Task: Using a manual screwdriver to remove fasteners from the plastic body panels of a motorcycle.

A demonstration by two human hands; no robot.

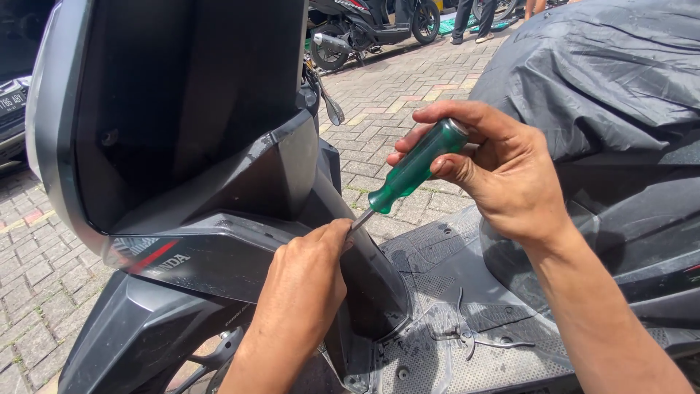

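From the head camera I see a black scooter [189, 168] filling the left and middle. On its lower front panel, left of my hands, sits a decal [149, 257]: a slanted red stripe beside pale lettering on the dark plastic. At the far left edge a pale number plate [10, 101] shows on another vehicle, too cut off for me to tell more.

My right hand [503, 175] is closed round the translucent green handle of a screwdriver [412, 169], thumb and fingers wrapped tight on it. The tool slants down and to the left, its metal shaft running to a point just beside my left thumb. My left hand [306, 281] is curled narrow against the scooter's inner leg-shield panel [372, 277], fingertips pinched at the seam where the shaft's tip meets the plastic; I cannot see the tip itself.

Near and right of my left hand lies the textured footboard [467, 306], with a thin bent wire [467, 335] resting on it. To the right, a dark grey cover [605, 66] drapes over the seat. Far off, another motorcycle [364, 29] is parked on the brick paving [394, 95].
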